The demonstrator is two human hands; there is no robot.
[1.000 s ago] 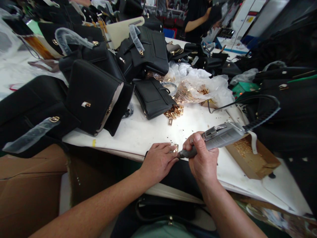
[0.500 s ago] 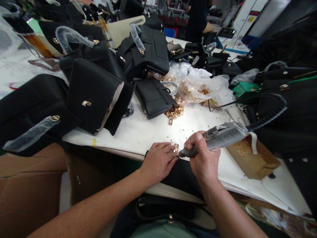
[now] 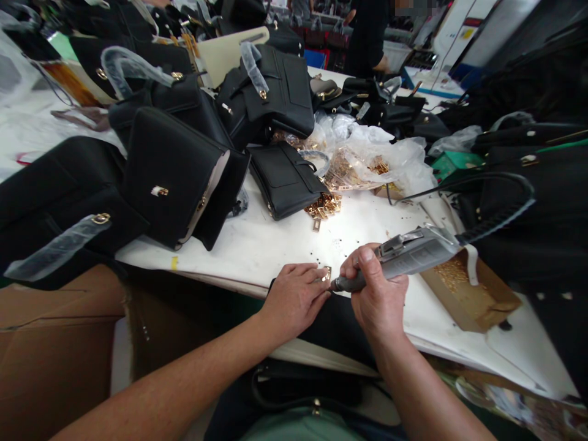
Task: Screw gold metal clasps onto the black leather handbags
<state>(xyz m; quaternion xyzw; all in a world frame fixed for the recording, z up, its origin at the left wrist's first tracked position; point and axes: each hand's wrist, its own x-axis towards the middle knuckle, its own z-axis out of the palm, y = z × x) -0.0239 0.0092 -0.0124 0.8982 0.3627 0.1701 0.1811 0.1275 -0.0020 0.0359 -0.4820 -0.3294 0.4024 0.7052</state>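
Note:
My right hand (image 3: 379,294) is wrapped round a grey corded electric screwdriver (image 3: 418,251), the thumb along its upper side. The tool's narrow tip points left and meets the edge of a small gold metal lock plate (image 3: 326,274). Fingers of my left hand (image 3: 296,300) press that plate down on a black leather bag piece (image 3: 337,327) at the table's front edge. Part of the plate and the exact contact of the tip are hidden by the fingers. The leather piece hangs over the edge toward my lap.
Black handbags (image 3: 174,177) crowd the left and back of the white table (image 3: 257,251). Gold metal fittings (image 3: 324,207) lie loose beyond my hands, near a clear plastic bag (image 3: 367,156). On the right stands a cardboard box (image 3: 478,300) of small gold parts. A person (image 3: 367,37) stands at the back.
My hands, the screwdriver and the plate stay almost in place. The person at the back has shifted their arm lower and to the left.

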